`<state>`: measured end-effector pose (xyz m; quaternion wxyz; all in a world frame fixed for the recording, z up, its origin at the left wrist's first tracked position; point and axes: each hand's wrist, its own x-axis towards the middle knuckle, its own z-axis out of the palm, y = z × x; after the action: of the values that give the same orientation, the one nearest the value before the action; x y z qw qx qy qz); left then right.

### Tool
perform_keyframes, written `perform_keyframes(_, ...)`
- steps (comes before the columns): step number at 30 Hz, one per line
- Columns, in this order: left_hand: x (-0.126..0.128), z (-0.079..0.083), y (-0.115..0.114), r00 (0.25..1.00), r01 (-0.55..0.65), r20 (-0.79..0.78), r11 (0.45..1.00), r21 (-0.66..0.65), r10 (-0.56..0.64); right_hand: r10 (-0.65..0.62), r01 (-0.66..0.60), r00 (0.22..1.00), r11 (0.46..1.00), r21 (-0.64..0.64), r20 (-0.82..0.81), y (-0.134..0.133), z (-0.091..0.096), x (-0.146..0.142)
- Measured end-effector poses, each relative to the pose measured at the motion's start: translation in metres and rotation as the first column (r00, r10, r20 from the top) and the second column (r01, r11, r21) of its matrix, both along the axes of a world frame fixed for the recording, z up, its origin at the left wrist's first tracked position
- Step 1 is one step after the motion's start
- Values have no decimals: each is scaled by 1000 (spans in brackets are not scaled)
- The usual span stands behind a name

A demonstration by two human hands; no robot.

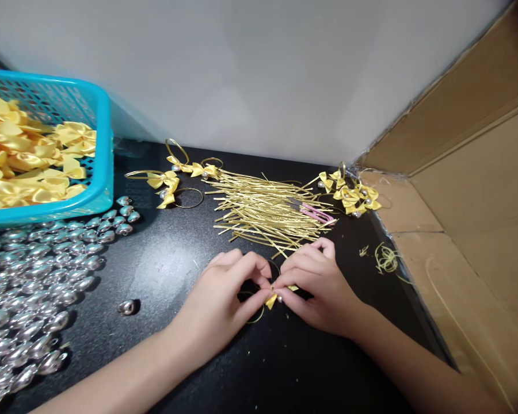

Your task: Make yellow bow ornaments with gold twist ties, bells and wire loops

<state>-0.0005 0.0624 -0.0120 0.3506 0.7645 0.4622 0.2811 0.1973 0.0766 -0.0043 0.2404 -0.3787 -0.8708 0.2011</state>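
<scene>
Near the front middle of the black table, my left hand (232, 287) and my right hand (322, 287) meet at a small yellow satin bow (271, 300). Both hands pinch it between thumb and forefinger, and the fingers cover most of it. A small silvery bead (280, 299) shows beside my right thumb. Part of a thin gold loop (257, 317) curves out under my left hand. Just beyond my fingertips lies a pile of gold twist ties (259, 210), with pink-handled snips (313, 213) resting on top.
At left, a blue basket (106, 144) holds yellow bows (30, 155), with many silver heart-shaped beads (34, 276) in front. A single silver bead (127, 307) lies apart. Bows with loops sit at back left (168, 181) and right (351, 195). Cardboard (466, 172) borders the right side, near tangled thread (386, 257).
</scene>
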Motion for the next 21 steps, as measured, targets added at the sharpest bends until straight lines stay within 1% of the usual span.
perform_keyframes(6,1,2,1,1000,0,-2,1000,-6,0,15,-15,1000,998,-67,0,2,1,0)
perform_keyframes(17,-1,1,6,999,23,34,999,-35,-21,55,-55,998,993,-101,4,5,5,-2)
perform_keyframes(21,-1,1,9,999,29,47,999,-21,-28,74,-69,997,990,-121,36,6,7,-1)
